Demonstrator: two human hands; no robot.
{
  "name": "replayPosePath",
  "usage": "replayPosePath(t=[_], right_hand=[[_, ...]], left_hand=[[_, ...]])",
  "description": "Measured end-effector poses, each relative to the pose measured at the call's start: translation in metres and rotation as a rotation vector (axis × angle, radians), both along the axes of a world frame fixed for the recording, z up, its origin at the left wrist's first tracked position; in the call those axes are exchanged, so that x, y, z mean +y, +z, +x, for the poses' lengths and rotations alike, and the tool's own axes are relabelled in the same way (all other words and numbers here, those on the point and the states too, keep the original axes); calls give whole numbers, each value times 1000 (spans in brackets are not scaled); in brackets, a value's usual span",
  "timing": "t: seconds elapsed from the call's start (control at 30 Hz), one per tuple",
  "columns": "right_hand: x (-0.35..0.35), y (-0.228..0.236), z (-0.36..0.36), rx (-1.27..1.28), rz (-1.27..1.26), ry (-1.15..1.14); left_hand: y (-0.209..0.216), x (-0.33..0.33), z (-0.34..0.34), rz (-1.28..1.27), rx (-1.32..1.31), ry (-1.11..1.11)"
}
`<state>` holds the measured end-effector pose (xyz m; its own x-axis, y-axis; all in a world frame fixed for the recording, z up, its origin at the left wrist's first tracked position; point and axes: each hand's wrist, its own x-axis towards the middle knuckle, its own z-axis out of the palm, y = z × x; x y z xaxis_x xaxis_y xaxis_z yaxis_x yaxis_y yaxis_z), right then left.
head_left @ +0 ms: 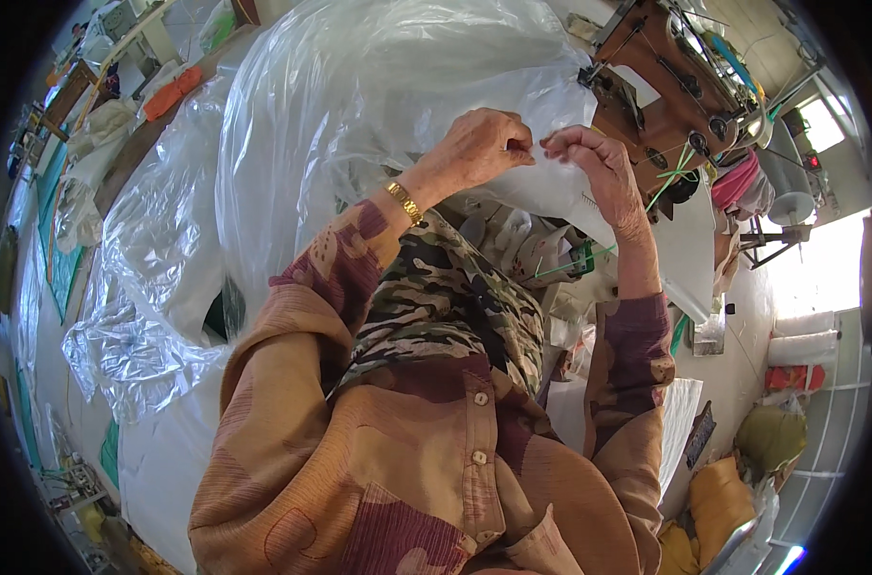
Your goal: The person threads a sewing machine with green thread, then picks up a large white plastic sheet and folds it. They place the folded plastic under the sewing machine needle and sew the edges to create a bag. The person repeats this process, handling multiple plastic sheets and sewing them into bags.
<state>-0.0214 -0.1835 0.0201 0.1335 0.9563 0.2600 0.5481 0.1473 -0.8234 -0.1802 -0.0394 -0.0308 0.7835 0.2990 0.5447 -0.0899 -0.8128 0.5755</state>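
My left hand [479,149], with a gold watch band [404,203] at its wrist, is closed in a pinch over the clear plastic sheeting [359,86]. Whatever it pinches is too small to make out. Just to its right, my right hand [604,172] is raised with its fingers curled toward the thumb, a small gap from the left. Anything between those fingertips is also too fine to see. Beneath both hands, the sheeting spreads over the work surface beside a brown sewing machine [637,105].
Green strings [674,177] hang by the machine. More crumpled plastic [158,259] drapes down on the left, near an orange cloth [172,93]. A pink cloth [738,180] lies right of the machine. Filled sacks [771,436] stand at the lower right.
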Motion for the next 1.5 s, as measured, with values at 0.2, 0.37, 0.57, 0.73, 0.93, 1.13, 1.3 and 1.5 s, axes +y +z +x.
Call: replayPosePath(t=[0.2,0.37,0.57,0.73,0.93,1.13,1.3,1.5], right_hand=[[4,1,-10,301,115,-140],[-8,6,-3,255,28,-180],[-4,15,-15,-390,-113,-260],[9,16,-15,-701,-45,-371],[36,7,10,-865,211,-464],[42,-14,31,-889,444,-552],[17,-50,14,-461,404,-847],[-2,-81,10,-326,115,-804]], left_hand=[[15,4,-2,-72,-96,15],[28,8,-9,-296,13,35],[31,13,-8,-310,-40,28],[36,13,-1,-316,-92,46],[35,20,5,25,-194,27],[5,-7,20,153,-253,32],[-28,-18,44,280,-302,117],[-45,-29,50,316,-273,189]])
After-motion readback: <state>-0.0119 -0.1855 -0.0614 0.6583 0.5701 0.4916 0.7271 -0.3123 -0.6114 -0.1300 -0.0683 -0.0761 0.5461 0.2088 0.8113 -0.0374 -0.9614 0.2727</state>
